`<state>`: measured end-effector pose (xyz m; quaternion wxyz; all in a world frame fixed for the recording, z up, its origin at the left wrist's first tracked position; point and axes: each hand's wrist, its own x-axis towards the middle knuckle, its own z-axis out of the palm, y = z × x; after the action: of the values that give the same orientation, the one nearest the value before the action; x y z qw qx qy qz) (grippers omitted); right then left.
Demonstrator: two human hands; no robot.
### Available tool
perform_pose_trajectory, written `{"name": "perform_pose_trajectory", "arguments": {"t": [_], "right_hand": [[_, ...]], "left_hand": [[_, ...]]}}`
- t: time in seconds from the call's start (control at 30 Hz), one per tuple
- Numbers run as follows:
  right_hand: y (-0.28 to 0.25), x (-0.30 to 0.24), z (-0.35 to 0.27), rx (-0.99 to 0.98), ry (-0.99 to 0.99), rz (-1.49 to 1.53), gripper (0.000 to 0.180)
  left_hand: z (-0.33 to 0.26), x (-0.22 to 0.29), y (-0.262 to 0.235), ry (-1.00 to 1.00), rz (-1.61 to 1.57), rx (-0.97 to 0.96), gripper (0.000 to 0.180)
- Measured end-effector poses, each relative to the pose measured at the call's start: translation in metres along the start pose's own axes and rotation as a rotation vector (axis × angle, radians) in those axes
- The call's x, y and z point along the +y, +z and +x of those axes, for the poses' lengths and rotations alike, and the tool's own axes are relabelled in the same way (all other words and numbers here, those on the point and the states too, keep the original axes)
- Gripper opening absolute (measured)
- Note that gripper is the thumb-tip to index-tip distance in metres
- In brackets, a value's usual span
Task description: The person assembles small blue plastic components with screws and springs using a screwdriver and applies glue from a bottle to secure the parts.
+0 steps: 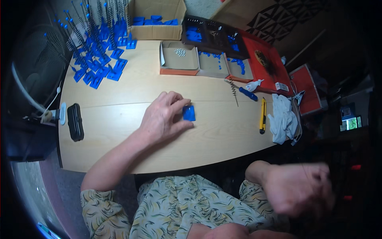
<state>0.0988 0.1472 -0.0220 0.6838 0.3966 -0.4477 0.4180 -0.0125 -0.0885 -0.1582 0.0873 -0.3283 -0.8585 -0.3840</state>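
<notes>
On the wooden table, my left hand [163, 115] holds a small blue plastic piece [189, 113] between thumb and fingertips, at the piece's near and far edges. The piece lies about the middle of the tabletop. My right hand [296, 189] is raised off the table's near right edge, over my lap's right side. Motion smears its fingers, so I cannot make out anything in them. The tabletop things nearest to it are a yellow box cutter [263, 115] and a bunch of white cloth gloves [283, 118].
At far left stand many blue bases [95, 67] with dark coiled stems. Behind are a cardboard box [157, 32] of blue parts, a black tray [213, 34] and shallow boxes [179, 72]. A blue-handled screwdriver [248, 94] lies right, a black case [75, 122] left.
</notes>
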Motion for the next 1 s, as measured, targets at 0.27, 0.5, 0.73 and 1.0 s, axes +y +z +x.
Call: {"name": "perform_pose_trajectory", "arguments": {"t": [0.27,0.5,0.73,1.0], "right_hand": [[-0.006,0.044,-0.037,-0.358,0.475,-0.060,0.026],[0.003,0.077,-0.069,-0.456,0.901,0.016,0.018],[0.004,0.087,-0.102,-0.513,1.266,0.024,0.016],[-0.005,0.099,-0.097,-0.628,1.296,-0.050,0.015]], "left_hand": [[0.001,0.001,0.009,-0.023,0.006,-0.079,0.050],[0.008,-0.012,-0.013,-0.611,-0.982,-0.119,0.040],[0.007,-0.019,-0.021,-0.860,-1.794,-0.034,0.059],[0.002,-0.033,-0.016,-0.788,-2.105,-0.059,0.064]]}}
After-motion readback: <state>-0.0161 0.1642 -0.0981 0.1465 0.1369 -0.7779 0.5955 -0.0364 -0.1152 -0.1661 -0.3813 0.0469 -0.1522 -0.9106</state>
